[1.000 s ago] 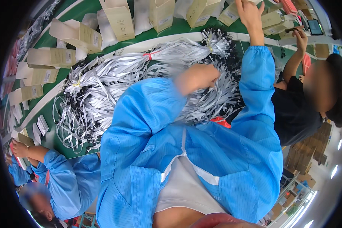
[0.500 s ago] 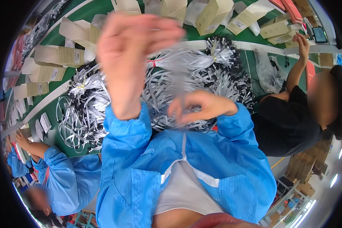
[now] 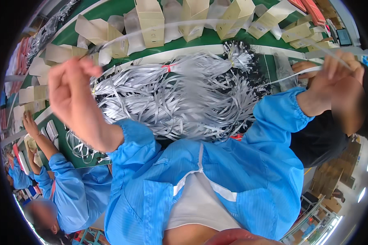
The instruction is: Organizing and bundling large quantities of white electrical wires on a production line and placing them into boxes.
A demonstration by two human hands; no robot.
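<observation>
A: Entry, head view. Left hand (image 3: 71,96) is raised at about 9 o'clock, fingers curled closed on one end of a single pale strap (image 3: 200,23). Half a second ago this hand was up near the middle of the frame, close to the lens; it has swung outward.

B: And the right hand (image 3: 335,81)?

A: At 3 o'clock, also lifted, fingers pinched on the strap's other end. Earlier it sat low in front of the chest, over the heap. So both hands have spread apart, and the strap now arcs across the top of the frame between them, pulled out long above the counter (image 3: 208,38).

B: Reading of that change?

A: My judgement: one strap has been drawn clear of the pile of grey straps (image 3: 176,96) and is being stretched to full length. The pile lies on the green counter from 10 to 2 o'clock, tied in bundles, one with a red tie (image 3: 166,67).

B: Surroundings?

A: Tan cardboard boxes (image 3: 151,22) stand in a row at 12 o'clock, beyond the pile. A co-worker in a blue sleeve (image 3: 59,171) works at 8 o'clock; another person in black (image 3: 319,139) is at 3 o'clock, just behind the right hand. Whether the strap's dark end fitting is inside the left fist, I cannot tell.
</observation>
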